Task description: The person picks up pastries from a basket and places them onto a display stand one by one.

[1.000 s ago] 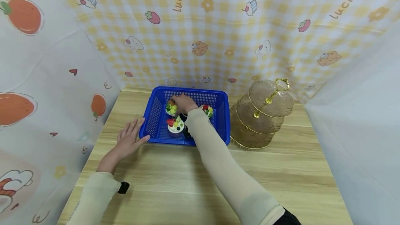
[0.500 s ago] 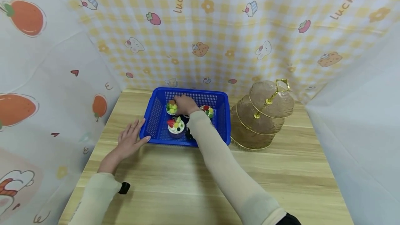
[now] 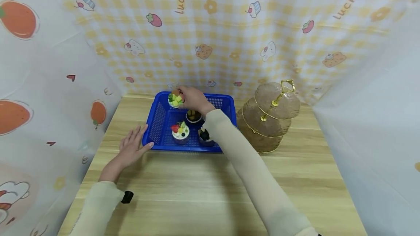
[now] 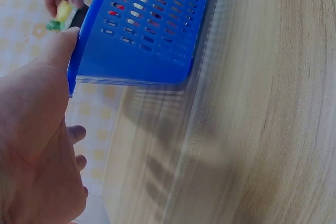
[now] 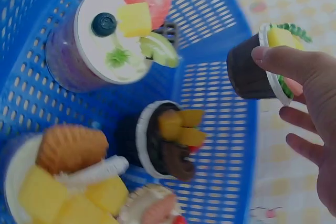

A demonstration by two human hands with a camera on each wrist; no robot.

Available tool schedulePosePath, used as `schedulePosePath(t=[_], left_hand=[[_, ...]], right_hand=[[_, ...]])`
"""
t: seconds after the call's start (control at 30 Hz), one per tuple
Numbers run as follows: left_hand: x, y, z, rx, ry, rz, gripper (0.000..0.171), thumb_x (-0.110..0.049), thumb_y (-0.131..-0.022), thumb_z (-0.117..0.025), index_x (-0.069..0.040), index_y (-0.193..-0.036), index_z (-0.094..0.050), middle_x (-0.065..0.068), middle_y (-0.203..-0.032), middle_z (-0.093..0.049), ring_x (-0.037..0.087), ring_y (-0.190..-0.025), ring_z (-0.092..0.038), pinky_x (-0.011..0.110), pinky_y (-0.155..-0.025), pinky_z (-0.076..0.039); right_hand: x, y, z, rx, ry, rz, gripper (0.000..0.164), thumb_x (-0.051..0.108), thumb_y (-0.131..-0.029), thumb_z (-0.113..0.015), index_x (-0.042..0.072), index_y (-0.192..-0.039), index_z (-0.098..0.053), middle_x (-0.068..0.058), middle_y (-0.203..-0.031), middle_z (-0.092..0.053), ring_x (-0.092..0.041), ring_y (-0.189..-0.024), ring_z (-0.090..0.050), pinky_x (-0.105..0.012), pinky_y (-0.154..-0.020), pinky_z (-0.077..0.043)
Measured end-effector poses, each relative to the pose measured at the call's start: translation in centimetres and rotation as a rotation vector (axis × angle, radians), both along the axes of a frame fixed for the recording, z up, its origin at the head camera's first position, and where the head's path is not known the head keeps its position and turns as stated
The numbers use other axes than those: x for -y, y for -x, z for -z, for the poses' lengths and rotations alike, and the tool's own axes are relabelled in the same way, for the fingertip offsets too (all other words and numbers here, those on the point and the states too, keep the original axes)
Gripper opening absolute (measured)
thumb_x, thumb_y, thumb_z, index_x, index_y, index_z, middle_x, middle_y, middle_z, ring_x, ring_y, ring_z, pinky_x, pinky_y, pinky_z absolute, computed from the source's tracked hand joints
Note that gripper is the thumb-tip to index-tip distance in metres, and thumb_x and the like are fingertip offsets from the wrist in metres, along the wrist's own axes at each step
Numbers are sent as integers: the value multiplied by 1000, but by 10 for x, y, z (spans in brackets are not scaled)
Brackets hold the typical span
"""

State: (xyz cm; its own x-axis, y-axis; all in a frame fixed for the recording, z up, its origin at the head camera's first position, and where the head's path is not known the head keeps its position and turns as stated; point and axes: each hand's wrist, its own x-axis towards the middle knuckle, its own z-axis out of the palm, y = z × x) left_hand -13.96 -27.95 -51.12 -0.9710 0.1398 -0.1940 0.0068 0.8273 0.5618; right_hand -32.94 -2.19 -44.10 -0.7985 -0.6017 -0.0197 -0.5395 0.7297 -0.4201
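Head view shows the right hand [image 3: 194, 99] pinching a small fruit-topped cupcake [image 3: 175, 100], lifted above the far left corner of the blue basket [image 3: 156, 126]. On the right wrist view the thumb and fingers [image 5: 286, 59] sit on the cake's rim and top edge, with its dark cup [image 5: 247, 74] hanging free over the basket wall. It looks light and rigid, probably a model cake, so a gentle pinch should do; the loose-looking fruit pieces are best avoided, and the cup wall seems the surer place to hold. The left hand [image 3: 132, 145] lies flat on the wooden table [image 3: 203, 188], fingers straight, its thumb [image 4: 62, 51] touching the basket's near left corner. Three other cakes remain inside.
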Motion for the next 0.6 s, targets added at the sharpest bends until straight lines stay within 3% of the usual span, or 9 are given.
schedulePosePath(t=[0.13, 0.27, 0.37, 0.53, 0.6], left_hand=[[1, 1, -2, 6, -7, 5, 83, -53, -99, -49, -25, -161, -1, 27, -165, 0, 58, -148, 5, 78, -109, 4], [2, 1, -2, 13, -6, 7, 84, -54, -99, -49, -24, -161, -1, 28, -165, 1, 58, -148, 5, 78, -110, 4], [3, 1, -2, 8, 2, 4, 84, -54, -99, -48, -24, -161, 0, 28, -165, 0, 59, -147, 5, 77, -110, 3], [3, 2, 2, -6, 0, 1, 84, -54, -99, -49, -24, -161, -1, 29, -164, -2, 59, -147, 3, 78, -109, 2], [1, 3, 5, -6, -4, 1, 84, -54, -99, -49, -25, -161, -1, 29, -164, -2, 59, -147, 4, 78, -109, 2]], right_hand=[[-16, -12, -17, -56, 23, 51, 70, 42, -84, -76, 20, -144, -47, 5, -102, -64, -9, -85, -59, -31, -76, -51], [-39, -33, -33, -72, 52, 145, 73, 42, -82, -78, 19, -144, -48, 4, -101, -65, -11, -84, -60, -33, -73, -51], [-59, -54, -43, -86, 106, 190, 74, 40, -82, -79, 17, -144, -48, 0, -103, -67, -16, -90, -63, -35, -76, -53], [-99, -95, -54, -127, 294, 242, 73, 38, -78, -83, 13, -140, -52, -6, -125, -67, -21, -109, -64, -39, -91, -55], [-119, -113, -55, -171, 357, 271, 73, 35, -76, -86, 10, -137, -54, -8, -123, -68, -23, -109, -65, -40, -91, -54]])
